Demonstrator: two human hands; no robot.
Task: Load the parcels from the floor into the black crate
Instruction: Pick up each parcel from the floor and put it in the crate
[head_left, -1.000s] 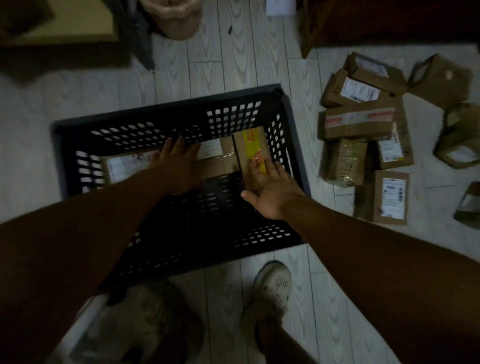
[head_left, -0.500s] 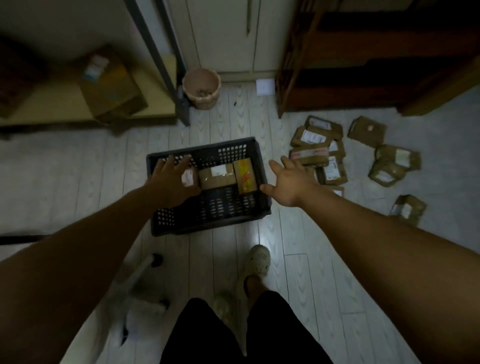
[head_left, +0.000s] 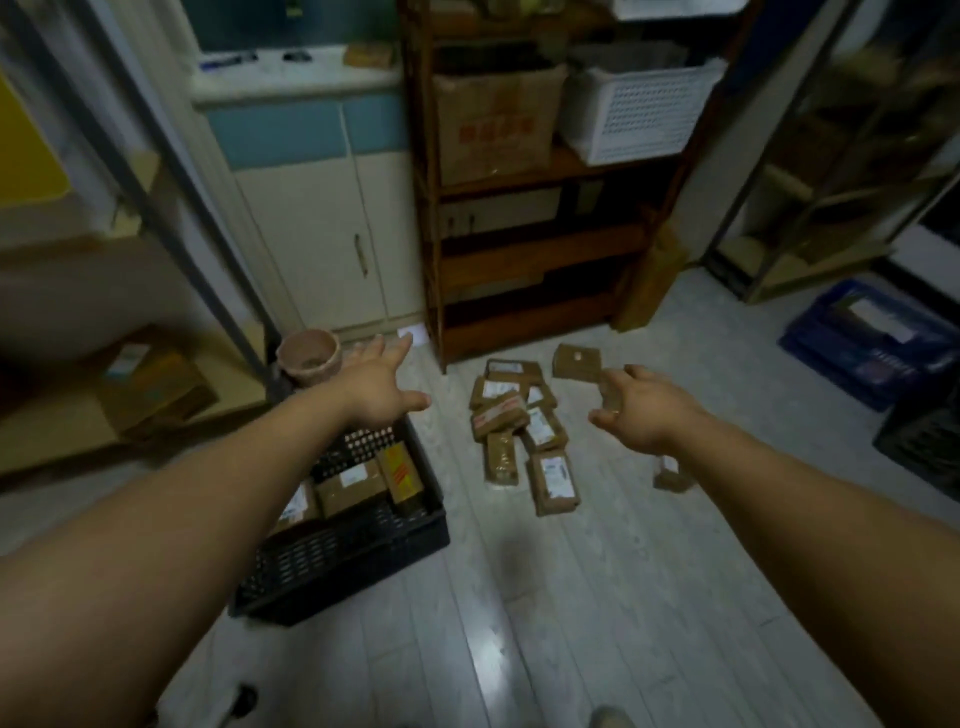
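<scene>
Black crate (head_left: 337, 566), lower left of centre, holds three parcels (head_left: 353, 486) along its far side. About a dozen floor parcels (head_left: 524, 431) lie at centre, so most loading is not yet done. Left hand (head_left: 376, 387) spread, right hand (head_left: 641, 410) loosely curled; both empty.

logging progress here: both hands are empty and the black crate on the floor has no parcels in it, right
Not quite. The head view shows the black crate holding at least three parcels; the left hand and right hand are indeed empty.
</scene>
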